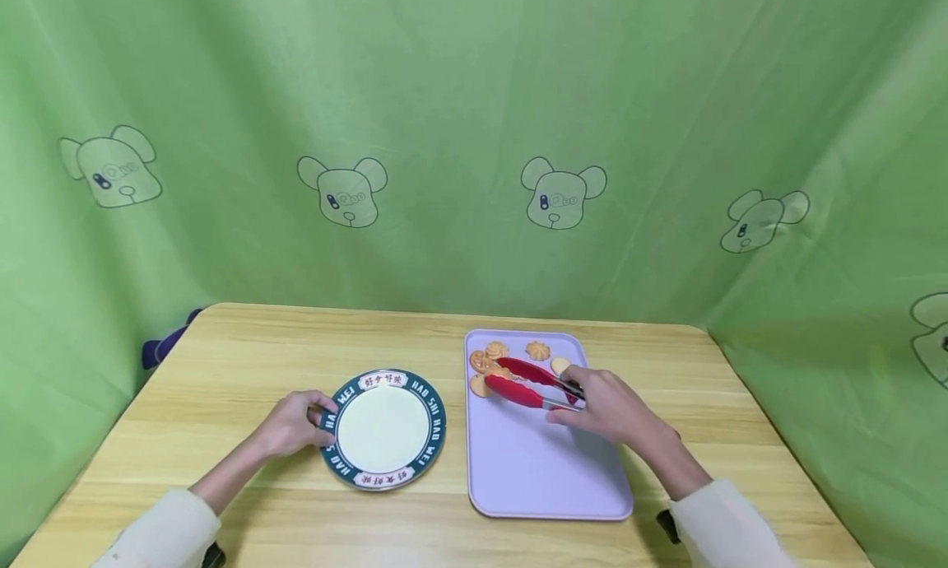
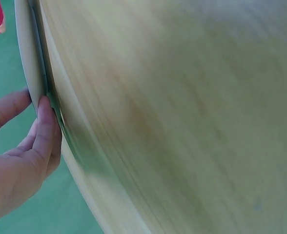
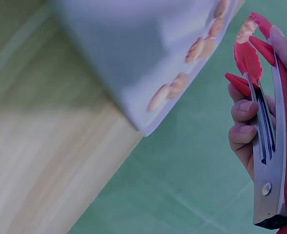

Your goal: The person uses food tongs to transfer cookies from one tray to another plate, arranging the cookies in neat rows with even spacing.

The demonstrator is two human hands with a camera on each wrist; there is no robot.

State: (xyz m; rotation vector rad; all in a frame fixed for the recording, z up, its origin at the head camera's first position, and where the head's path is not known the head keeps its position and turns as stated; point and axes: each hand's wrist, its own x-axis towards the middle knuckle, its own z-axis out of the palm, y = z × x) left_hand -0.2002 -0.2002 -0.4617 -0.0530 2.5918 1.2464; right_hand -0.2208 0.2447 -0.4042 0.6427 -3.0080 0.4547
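My left hand (image 1: 290,424) pinches the left rim of a round plate (image 1: 383,426) with a green lettered border and a pale centre. In the left wrist view the plate (image 2: 30,53) appears edge-on, thumb and fingers on either side of it. My right hand (image 1: 603,403) grips red-tipped metal tongs (image 1: 518,392) over a lilac tray (image 1: 544,469). Between the tongs' tips a cookie (image 3: 246,31) is caught, as the right wrist view shows. Several more cookies (image 1: 538,351) lie at the tray's far end, some partly hidden by the tongs.
A light wooden table (image 1: 259,337) carries the plate and tray, with a narrow gap between them. Green curtains (image 1: 459,140) printed with bear faces hang behind and at both sides. A dark purple object (image 1: 164,347) shows past the table's left edge.
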